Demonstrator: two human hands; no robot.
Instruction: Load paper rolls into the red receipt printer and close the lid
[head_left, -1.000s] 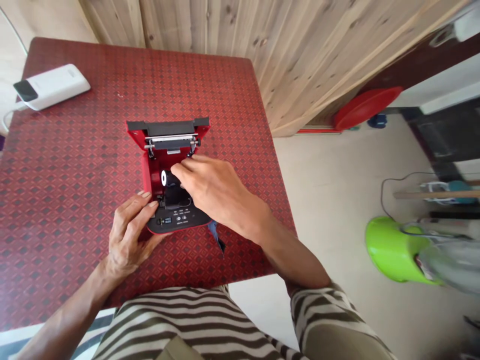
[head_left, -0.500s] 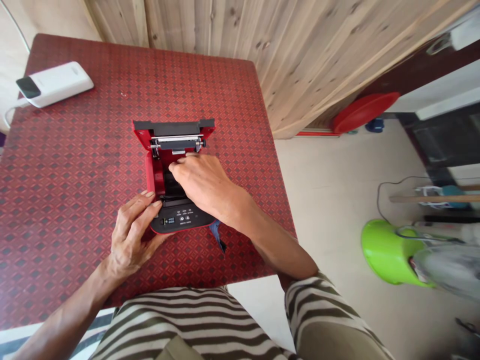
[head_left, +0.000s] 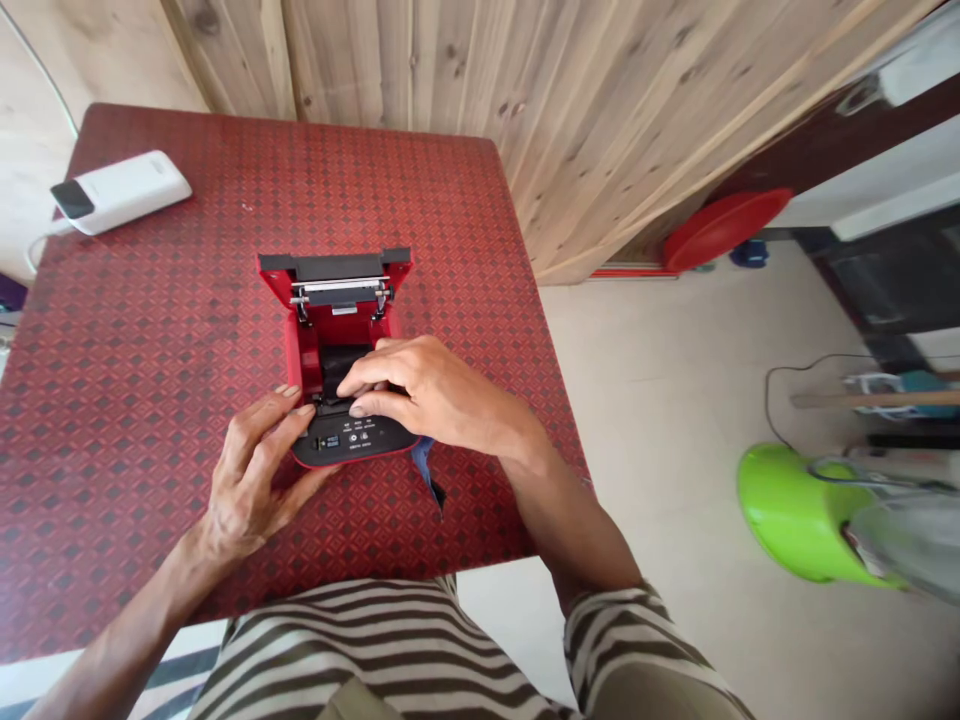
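A small red and black device (head_left: 352,435) stands on the red patterned table (head_left: 187,330), its hinged lid (head_left: 337,268) raised at the back. Inside the lid are a metal bar and a roller; the cavity below looks dark. My left hand (head_left: 259,465) grips the device's front left corner, fingers on top and thumb along the front edge. My right hand (head_left: 420,390) reaches over the right side, with its fingertips bent at the front edge of the cavity; what they touch or hold is too small to tell. A blue strap (head_left: 427,475) hangs from the right side.
A white power bank (head_left: 124,190) with a cable lies at the table's back left. Wooden boards (head_left: 450,60) rise behind the table. On the floor at the right are a green bucket (head_left: 795,515) and a red round basin (head_left: 727,230).
My right hand has drawn back from deep in the cavity to its front edge, and thumb and fingers now show. The view has shifted slightly. My left hand keeps its hold.
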